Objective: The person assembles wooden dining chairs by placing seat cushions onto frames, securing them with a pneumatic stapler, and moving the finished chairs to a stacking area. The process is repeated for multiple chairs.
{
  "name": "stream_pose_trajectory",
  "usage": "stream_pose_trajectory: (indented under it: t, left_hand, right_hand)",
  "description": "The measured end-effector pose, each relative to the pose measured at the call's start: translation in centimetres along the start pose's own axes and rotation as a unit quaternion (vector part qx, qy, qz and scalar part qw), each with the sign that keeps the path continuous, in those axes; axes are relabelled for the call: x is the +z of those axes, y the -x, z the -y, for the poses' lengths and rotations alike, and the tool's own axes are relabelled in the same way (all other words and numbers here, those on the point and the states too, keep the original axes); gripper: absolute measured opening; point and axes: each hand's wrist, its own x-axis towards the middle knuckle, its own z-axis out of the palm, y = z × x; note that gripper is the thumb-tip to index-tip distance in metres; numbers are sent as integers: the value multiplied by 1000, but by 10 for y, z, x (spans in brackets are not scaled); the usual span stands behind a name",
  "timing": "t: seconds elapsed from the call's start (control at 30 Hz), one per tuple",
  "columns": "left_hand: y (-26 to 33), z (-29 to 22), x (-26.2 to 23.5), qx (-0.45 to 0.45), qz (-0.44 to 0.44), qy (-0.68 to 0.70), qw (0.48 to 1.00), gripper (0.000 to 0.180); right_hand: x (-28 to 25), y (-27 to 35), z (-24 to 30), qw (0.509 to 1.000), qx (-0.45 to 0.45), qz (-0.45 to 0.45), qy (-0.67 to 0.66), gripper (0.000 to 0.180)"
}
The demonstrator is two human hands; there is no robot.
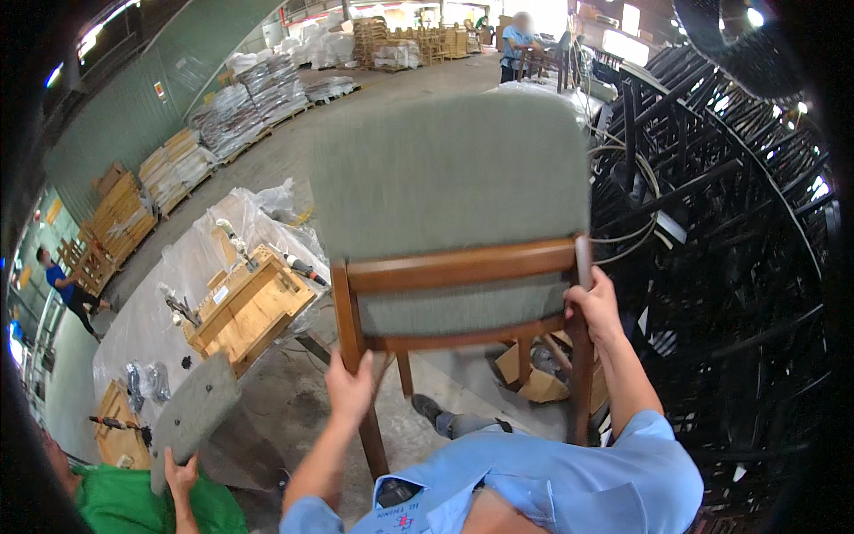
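A chair with a brown wooden frame is held up in front of me. Its grey-green upholstered panel rises above the rail, slightly blurred, and more grey upholstery shows below it. My left hand is closed round the frame's left upright. Higher up, my right hand grips the right upright, fingers wrapped on the wood. The lower ends of the legs lie near my body, partly out of sight.
At lower left a person in green holds a grey padded panel. A plastic-covered table bears a wooden jig and power tools. Black chair frames crowd the right. An open cardboard box sits beyond the chair legs.
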Motion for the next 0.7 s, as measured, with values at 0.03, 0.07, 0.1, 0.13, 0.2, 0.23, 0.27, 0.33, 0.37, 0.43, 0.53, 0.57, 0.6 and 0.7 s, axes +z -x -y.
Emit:
stream_pose_trajectory:
  t: [0.03,0.07,0.1,0.13,0.2,0.23,0.27,0.33,0.37,0.43,0.53,0.57,0.6,0.7]
  left_hand:
    - [-22,-27,7,59,-4,12,998,36]
    - [-44,-59,11,119,-11,22,993,38]
    - [-72,-78,20,169,-10,21,985,43]
    - [-103,-97,25,219,-11,13,976,47]
    - [-175,-129,37,214,43,-23,976,52]
    - [-211,-148,44,282,-11,-39,959,51]
    - [-238,-155,55,348,-60,-56,934,50]
    - [-277,-140,80,354,-134,-94,921,46]
    - [-303,-134,95,361,-169,-107,911,45]
    - [-316,-95,123,324,-70,-127,935,38]
    - [-315,42,151,133,34,-98,986,30]
    - [-299,55,164,59,97,-155,981,27]
    - [-278,95,163,-59,149,-171,972,21]
    - [-216,165,155,-134,295,-188,927,34]
  right_hand:
    - [-8,-9,11,998,-49,-10,-34,31]
    - [-8,-16,25,994,-75,-38,-75,34]
    - [-12,-30,28,985,-117,-65,-112,35]
    - [-13,-48,29,972,-155,-88,-155,37]
    - [-17,-92,26,947,-230,-139,-174,38]
    - [-8,-119,27,930,-260,-174,-190,36]
    - [3,-146,26,911,-287,-213,-205,35]
    - [32,-202,37,875,-344,-221,-259,38]
    - [39,-234,36,869,-346,-228,-271,40]
    - [53,-305,29,859,-348,-245,-285,43]
    - [84,-417,24,843,-355,-264,-307,45]
    - [85,-457,24,836,-369,-274,-300,46]
    - [99,-494,19,831,-373,-275,-308,47]
    - [112,-592,-9,862,-359,-314,-172,43]
